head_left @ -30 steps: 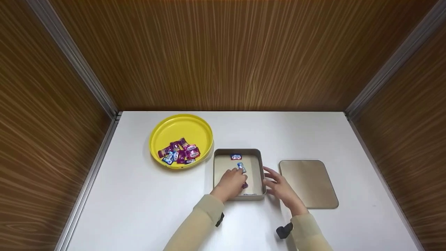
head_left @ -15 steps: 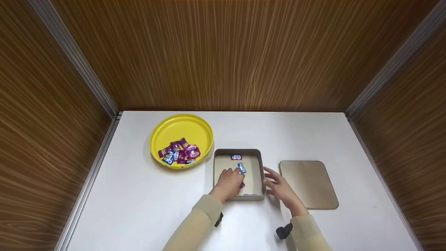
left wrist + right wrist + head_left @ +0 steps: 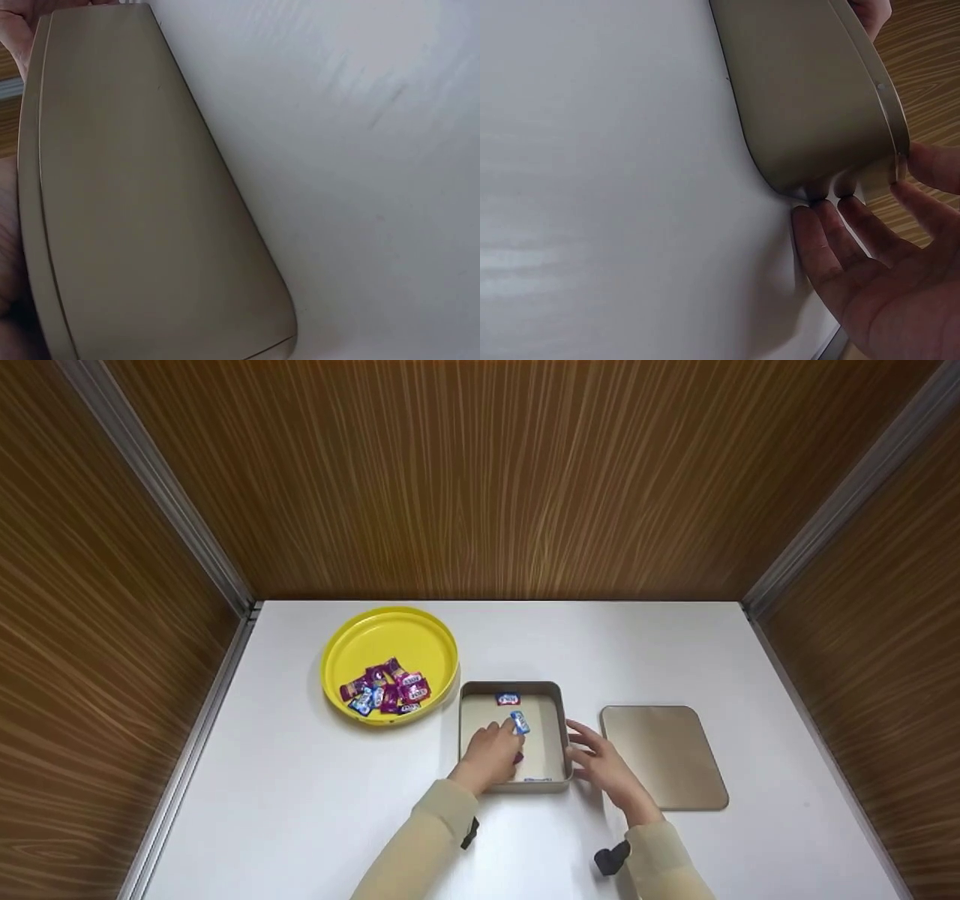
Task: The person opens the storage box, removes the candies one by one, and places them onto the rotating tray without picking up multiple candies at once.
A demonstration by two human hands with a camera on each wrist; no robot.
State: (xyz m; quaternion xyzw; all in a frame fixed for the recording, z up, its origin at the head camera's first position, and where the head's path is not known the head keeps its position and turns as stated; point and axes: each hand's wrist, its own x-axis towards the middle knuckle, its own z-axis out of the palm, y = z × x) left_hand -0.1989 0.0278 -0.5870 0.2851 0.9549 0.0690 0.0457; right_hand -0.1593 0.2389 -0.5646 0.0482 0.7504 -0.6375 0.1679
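In the head view, an open, square beige tin [image 3: 525,787] stands at the middle of the table. My left hand [image 3: 490,755] reaches inside it with curled fingers, pinching a purple wrapped candy [image 3: 518,758] that is mostly hidden. Just beyond those fingers lies a light blue candy [image 3: 520,722], and a blue-and-red candy [image 3: 508,699] is by the far wall. Another bluish candy [image 3: 538,779] sits along the near wall. Against the tin's right side, my right hand [image 3: 609,769] rests its extended fingertips; the right wrist view shows its fingers [image 3: 870,229] touching the rounded corner.
A yellow round tray [image 3: 390,634] at the back left bears a pile of purple and blue candies [image 3: 390,690]. To the right of the tin, a flat beige lid [image 3: 666,757] lies on the white table [image 3: 300,795]. Wood-grain panels [image 3: 480,480] surround the table.
The left hand has shifted slightly left inside the tin, and the purple candy has moved left with it. More of the blue candy shows. The right hand stays where it was.
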